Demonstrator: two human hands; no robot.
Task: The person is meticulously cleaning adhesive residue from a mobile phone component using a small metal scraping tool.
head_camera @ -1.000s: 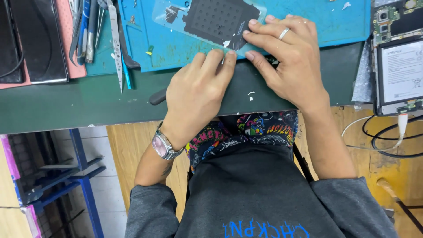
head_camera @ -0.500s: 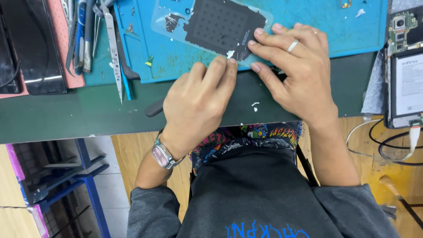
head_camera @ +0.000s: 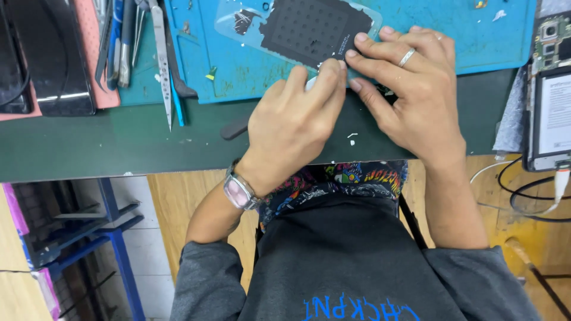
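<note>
Both hands down on a clear panel (head_camera: 297, 27) w/ a dark dotted sheet stuck on it, lying on the blue mat (head_camera: 476, 41) near the bench's far edge, approx. mid-bench. Left hand (head_camera: 291, 128) curled, fingers (head_camera: 330, 74) pinched on a small pale tool at the panel's near edge; a dark handle (head_camera: 233, 128) pokes out from under the palm, prob. same tool, can't confirm. Right hand (head_camera: 416, 95), ring on, fingers (head_camera: 380, 44) flat & pressing the panel's near-right corner, holding it steady, not gripping round it.

Progress, as a guess: early-to-mid. Dark sheet mostly on the panel; far-left part already bare save a dark scrap (head_camera: 244, 21). White flakes (head_camera: 351, 138) on the green bench surface & mat suggest some scraping done. Bulk of sheet left to lift.

Vs. earlier frames: hands & panel sit in much the same spot, same pose; view shifted a bit, left fingertips edged slightly closer to the panel corner. No clear gain in peeled area.

Tweezers (head_camera: 160, 59) & other tools at far-left, opened phone (head_camera: 550, 89) at right edge.
</note>
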